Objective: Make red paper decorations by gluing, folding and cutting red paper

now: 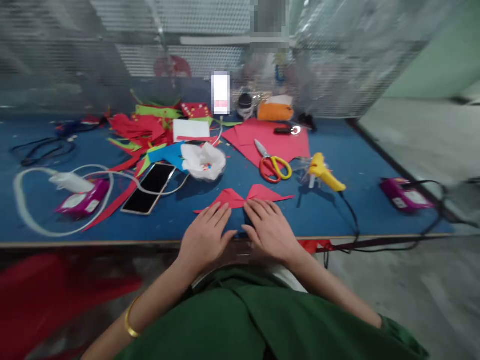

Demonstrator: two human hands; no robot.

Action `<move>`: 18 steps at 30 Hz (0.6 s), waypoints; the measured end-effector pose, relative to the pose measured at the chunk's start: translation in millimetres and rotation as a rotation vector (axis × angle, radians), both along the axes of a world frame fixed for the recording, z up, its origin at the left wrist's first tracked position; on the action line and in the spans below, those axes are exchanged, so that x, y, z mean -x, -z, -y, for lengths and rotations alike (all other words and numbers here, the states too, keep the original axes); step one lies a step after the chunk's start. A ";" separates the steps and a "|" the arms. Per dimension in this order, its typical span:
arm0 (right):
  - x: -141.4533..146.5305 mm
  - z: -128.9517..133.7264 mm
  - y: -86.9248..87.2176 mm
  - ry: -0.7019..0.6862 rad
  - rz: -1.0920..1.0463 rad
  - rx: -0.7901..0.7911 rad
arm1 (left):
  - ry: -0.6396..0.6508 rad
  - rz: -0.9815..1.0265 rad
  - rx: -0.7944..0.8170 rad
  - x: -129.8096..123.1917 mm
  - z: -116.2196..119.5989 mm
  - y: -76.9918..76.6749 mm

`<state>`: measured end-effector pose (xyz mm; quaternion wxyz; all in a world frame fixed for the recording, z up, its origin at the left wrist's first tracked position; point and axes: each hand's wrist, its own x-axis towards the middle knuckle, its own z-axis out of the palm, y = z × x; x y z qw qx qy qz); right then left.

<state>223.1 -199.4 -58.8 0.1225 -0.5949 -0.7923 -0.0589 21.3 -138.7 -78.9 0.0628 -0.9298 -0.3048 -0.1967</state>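
A folded red paper piece (pixel 262 192), spread out like two wings, lies near the front edge of the blue table. My left hand (pixel 207 229) rests flat with fingertips on its left wing, thumb pointing inward. Fingers stretched, my right hand (pixel 270 227) presses on the right wing close to the middle. Just beyond the paper are scissors (pixel 273 167) with red and yellow handles, lying with blades pointing away. To their right sits a yellow glue gun (pixel 324 172) with a black cord. The paper's near edge is partly hidden under my fingers.
Red paper sheets (pixel 285 142) lie behind the scissors. A white crumpled bowl (pixel 205 161), a dark-screened phone (pixel 149 189) and red scraps (pixel 138 130) are to the left. Purple power blocks (pixel 84 199) with cables sit at both sides. A lit phone (pixel 221 92) stands at the back.
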 end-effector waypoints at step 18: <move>-185.9 -29.4 -25.2 0.475 0.182 -0.039 | 0.000 0.158 0.177 -22.3 -38.4 -16.6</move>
